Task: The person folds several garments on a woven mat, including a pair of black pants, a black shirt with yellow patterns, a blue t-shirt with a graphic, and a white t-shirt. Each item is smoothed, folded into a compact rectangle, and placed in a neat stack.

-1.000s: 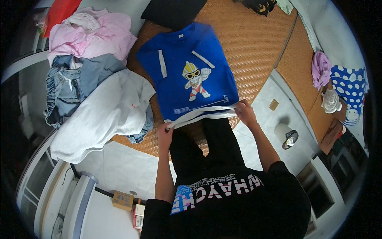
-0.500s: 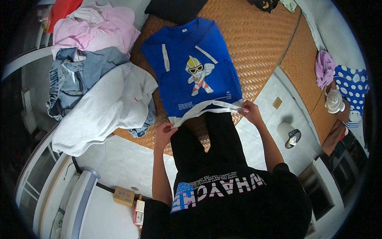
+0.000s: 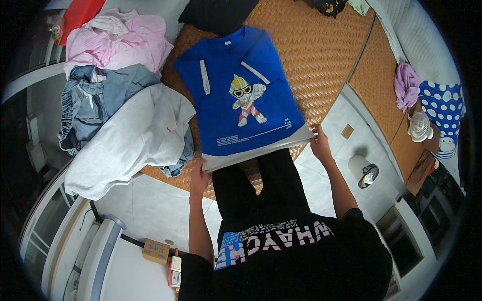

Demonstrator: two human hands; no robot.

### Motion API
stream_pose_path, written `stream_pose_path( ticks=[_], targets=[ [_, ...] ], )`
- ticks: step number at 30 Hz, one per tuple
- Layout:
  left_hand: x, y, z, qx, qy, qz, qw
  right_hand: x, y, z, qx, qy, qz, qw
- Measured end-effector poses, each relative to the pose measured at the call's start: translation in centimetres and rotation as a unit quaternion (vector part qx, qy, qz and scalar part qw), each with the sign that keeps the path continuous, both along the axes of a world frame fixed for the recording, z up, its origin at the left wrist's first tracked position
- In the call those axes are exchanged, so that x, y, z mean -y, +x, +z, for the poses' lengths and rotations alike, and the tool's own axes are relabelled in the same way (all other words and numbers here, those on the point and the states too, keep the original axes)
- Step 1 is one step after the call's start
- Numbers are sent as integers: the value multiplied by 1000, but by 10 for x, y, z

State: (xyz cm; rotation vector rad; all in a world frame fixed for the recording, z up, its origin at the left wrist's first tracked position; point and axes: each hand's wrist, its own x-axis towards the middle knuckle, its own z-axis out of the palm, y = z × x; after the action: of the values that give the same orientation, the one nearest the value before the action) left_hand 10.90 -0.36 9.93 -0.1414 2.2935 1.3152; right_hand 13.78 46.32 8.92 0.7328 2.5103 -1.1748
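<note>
A blue T-shirt [image 3: 211, 120] lies front side up on the woven mat, its collar at the far end and both white-cuffed sleeves folded in over the chest. On its front is a cartoon figure with a yellow-and-silver head. The white hem band stretches taut and fairly straight across the near edge, partly over my black trousers [image 3: 283, 175]. My left hand [image 3: 199, 176] pinches the hem's left corner. At the right corner, my right hand [image 3: 320, 144] grips the hem between thumb and fingers. Part of each fingertip is hidden by the cloth.
Left of the shirt sit a white garment [image 3: 125, 140], blue jeans [image 3: 113, 95] and pink clothing [image 3: 120, 42]. Dark cloth [image 3: 218, 15] lies beyond the collar. The woven mat [image 3: 321, 60] extends right. A bin [image 3: 362, 170] stands on the tiled floor; a small fan [image 3: 419, 125] is farther right.
The hem, bunched and curved before, is now drawn toward me and flattened. My left hand moved slightly left and nearer; my right hand shifted slightly. The printed front lies smoother.
</note>
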Motion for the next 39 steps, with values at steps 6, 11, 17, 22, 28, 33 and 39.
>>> stream_pose_path(
  ticks=[6, 11, 17, 22, 28, 33, 39],
  targets=[
    [0, 15, -29, 241, 145, 52, 958, -6, 20, -23, 67, -297, -79, 949],
    [-11, -31, -35, 240, 142, 144, 950, -11, -17, -39, 92, -306, -174, 931],
    [-17, -187, -42, 156, 153, 216, 952, -6, -207, -21, 65, -291, -127, 946],
    [-28, -324, -49, 103, 280, 255, 920, 3, -347, -32, -34, -406, -160, 899],
    [-51, -242, -116, -15, -175, 123, 977, 3, -266, -106, -77, 145, -16, 986],
    [-56, -213, -101, 108, -222, 106, 963, 23, -218, -104, 36, 9, -59, 998],
    [-59, -128, -72, 112, -215, 30, 970, -12, -131, -73, 135, 113, 70, 982]
  ],
)
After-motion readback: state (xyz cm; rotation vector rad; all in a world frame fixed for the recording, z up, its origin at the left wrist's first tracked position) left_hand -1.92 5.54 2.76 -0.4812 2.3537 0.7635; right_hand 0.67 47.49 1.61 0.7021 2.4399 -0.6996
